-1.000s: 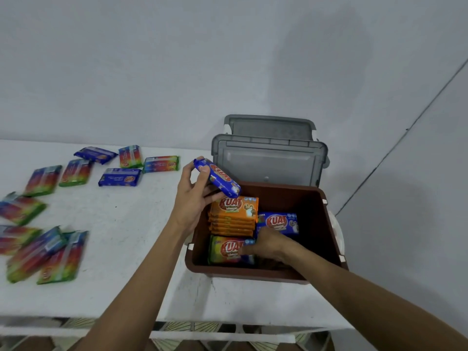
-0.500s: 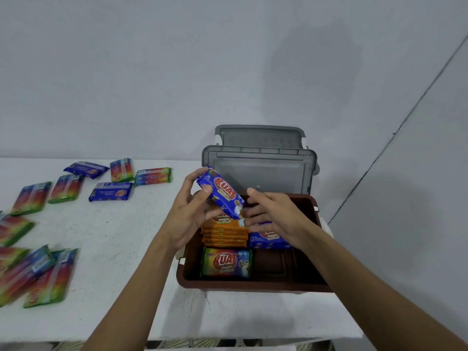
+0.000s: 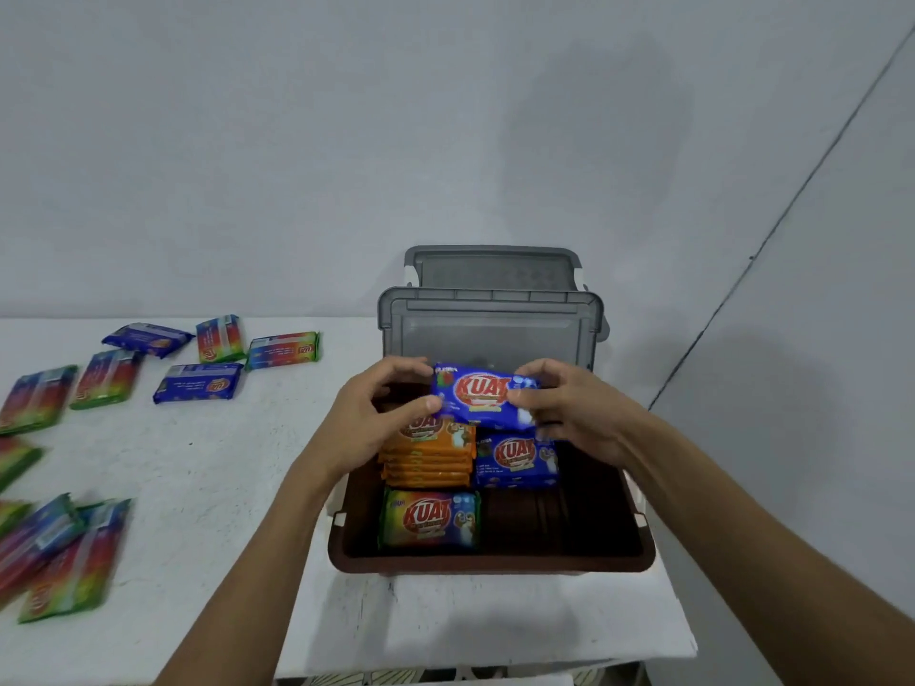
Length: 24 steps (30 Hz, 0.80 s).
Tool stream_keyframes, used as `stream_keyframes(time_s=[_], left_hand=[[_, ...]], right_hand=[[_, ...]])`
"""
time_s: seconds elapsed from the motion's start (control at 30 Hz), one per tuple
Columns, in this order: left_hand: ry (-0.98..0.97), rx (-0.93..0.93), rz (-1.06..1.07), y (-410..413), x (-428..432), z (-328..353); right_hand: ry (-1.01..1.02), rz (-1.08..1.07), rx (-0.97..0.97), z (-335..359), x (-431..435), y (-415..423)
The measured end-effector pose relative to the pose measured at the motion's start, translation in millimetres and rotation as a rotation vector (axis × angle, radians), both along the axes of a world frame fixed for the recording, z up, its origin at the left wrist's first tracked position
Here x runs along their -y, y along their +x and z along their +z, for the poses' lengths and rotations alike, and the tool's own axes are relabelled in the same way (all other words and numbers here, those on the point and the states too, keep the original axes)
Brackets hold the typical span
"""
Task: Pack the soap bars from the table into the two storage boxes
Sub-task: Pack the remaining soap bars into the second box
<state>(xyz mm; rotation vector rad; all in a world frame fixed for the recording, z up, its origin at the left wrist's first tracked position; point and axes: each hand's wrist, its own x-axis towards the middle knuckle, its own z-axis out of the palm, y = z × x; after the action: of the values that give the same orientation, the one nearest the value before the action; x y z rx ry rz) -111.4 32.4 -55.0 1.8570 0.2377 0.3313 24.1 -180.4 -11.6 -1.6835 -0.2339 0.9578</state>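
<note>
Turned level since before, the blue bar (image 3: 482,396) is pinched at its ends by the left hand (image 3: 376,418) and right hand (image 3: 579,413), long axis crosswise, just above the blue stack (image 3: 515,460) in the box (image 3: 495,562).

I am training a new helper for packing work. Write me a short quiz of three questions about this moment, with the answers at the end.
1. True or false: the left hand and the right hand both hold one blue soap bar above the brown box.
2. What colour is the stack of bars at the far left inside the box? A) orange B) white C) black
3. Fill in: inside the box, the near ____ corner holds no bar yet.

Key: 1 true; 2 A; 3 right.
</note>
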Motion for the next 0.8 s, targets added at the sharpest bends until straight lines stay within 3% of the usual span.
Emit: stream_keyframes(time_s=[0.07, 0.2, 0.5, 0.67, 0.8], left_hand=[[0.14, 0.002, 0.1, 3, -3, -6], [0.158, -0.001, 0.23, 5, -3, -21], [0.24, 0.007, 0.233, 4, 1, -28], [0.242, 0.015, 0.24, 5, 0, -30], [0.236, 0.014, 0.236, 6, 0, -32]], right_hand=[[-0.161, 0.06, 0.18, 7, 7, 11], [-0.408, 0.148, 0.329, 8, 12, 22], [-0.581, 0.065, 0.367, -36, -11, 11], [-0.727, 0.06, 0.725, -49, -12, -3], [-0.738, 0.068, 0.899, -60, -8, -12]])
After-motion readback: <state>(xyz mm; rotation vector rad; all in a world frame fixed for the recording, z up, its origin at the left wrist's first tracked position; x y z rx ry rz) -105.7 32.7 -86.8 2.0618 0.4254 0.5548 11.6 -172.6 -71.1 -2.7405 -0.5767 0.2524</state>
